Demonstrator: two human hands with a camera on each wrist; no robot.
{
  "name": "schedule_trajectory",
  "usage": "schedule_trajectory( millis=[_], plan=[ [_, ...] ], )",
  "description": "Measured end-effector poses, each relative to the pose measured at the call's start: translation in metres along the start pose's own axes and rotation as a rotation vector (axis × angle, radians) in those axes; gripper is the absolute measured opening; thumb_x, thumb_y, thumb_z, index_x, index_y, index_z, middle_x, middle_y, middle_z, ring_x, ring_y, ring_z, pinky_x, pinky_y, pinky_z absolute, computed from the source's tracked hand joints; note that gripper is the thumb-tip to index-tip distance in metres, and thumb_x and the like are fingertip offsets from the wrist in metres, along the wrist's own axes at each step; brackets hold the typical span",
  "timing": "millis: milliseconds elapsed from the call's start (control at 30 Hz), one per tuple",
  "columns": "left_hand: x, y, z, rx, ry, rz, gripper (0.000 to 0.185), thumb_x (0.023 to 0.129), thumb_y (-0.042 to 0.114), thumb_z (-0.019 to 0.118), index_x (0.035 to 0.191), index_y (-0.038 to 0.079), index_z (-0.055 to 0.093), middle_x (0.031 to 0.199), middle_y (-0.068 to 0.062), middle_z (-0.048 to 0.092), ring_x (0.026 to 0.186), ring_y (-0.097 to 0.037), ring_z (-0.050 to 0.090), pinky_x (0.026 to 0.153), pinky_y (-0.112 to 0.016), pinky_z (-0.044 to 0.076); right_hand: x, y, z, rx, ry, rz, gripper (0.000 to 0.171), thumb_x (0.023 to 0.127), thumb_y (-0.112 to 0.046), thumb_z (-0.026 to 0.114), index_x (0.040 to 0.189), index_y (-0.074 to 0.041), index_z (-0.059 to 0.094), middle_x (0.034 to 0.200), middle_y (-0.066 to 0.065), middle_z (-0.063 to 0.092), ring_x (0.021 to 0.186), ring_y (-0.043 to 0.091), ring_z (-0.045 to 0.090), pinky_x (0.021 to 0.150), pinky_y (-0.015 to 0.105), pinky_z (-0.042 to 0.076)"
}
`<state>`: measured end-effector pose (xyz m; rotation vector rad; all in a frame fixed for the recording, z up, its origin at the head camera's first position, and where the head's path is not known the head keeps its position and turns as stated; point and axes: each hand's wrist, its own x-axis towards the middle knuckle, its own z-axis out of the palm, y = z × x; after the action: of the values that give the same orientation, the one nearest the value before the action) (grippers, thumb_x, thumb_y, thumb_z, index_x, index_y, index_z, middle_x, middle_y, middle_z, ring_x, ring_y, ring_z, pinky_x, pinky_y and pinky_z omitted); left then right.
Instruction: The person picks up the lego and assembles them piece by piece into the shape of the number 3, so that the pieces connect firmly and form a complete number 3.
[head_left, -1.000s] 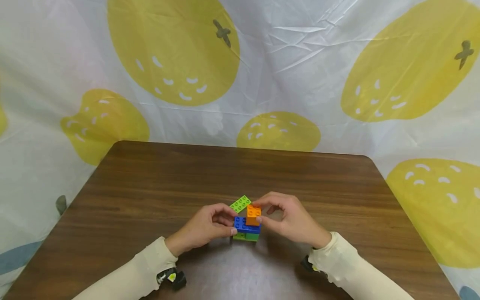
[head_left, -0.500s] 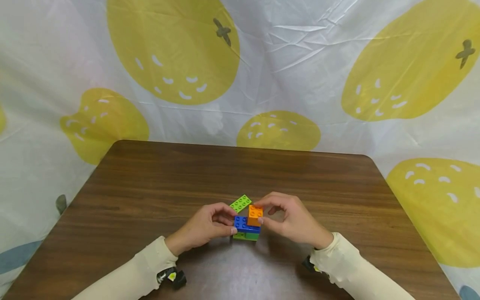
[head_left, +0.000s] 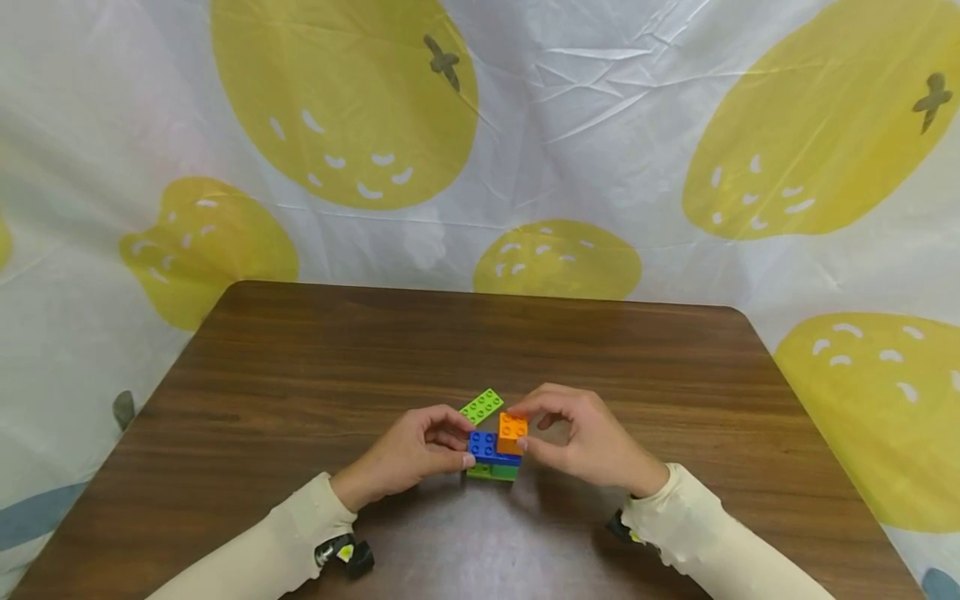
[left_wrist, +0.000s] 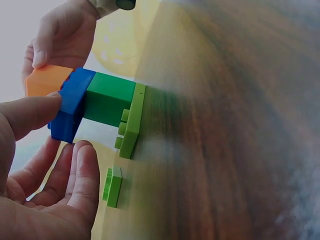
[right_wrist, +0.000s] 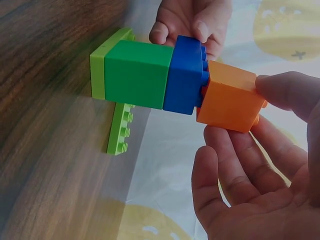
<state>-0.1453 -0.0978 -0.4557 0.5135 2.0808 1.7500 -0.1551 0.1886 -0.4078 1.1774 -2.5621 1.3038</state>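
Between thumb and fingers, my right hand (head_left: 581, 440) pinches an orange building brick (head_left: 513, 429). That brick stands at the right end of a blue brick (head_left: 482, 444), slightly tilted, with blue studs showing at the seam in the right wrist view. The left hand (head_left: 405, 457) holds the blue brick's left end, thumb in front and fingertips behind. Below the blue brick is a green brick (right_wrist: 137, 72), which stands on one end of a lime studded plate (left_wrist: 131, 125) on the table.
Behind the stack, a second lime plate (head_left: 483, 405) lies at an angle on the brown wooden table (head_left: 337, 350). A white curtain (head_left: 375, 250) with yellow fruit shapes hangs beyond the far edge.
The orange brick has shifted slightly right along the blue brick and sits a little lower, the right hand moving with it. My left hand stays in place.
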Motion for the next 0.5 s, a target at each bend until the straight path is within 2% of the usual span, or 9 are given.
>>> schedule_trajectory(
  millis=[267, 500],
  plan=[
    [0.0014, -0.0006, -0.0001, 0.017, -0.001, -0.008, 0.038, 0.092, 0.016, 0.084, 0.124, 0.001, 0.069, 0.119, -0.015, 0.072, 0.102, -0.020, 0.072, 0.083, -0.024, 0.061, 0.0000, -0.0025, 0.0008, -0.002, -0.013, 0.002, 0.034, 0.087, -0.011, 0.084, 0.120, -0.015, 0.078, 0.111, -0.003, 0.077, 0.094, 0.009, 0.070, 0.081, 0.035, 0.064],
    [0.0009, 0.0003, 0.0000, 0.004, -0.002, 0.002, 0.039, 0.092, 0.015, 0.084, 0.124, -0.002, 0.068, 0.119, -0.017, 0.072, 0.101, -0.021, 0.072, 0.083, -0.023, 0.061, 0.0008, -0.0023, 0.0020, 0.010, -0.018, -0.011, 0.033, 0.085, -0.008, 0.083, 0.117, -0.013, 0.078, 0.109, -0.002, 0.077, 0.091, 0.016, 0.072, 0.079, 0.039, 0.065]
  ],
)
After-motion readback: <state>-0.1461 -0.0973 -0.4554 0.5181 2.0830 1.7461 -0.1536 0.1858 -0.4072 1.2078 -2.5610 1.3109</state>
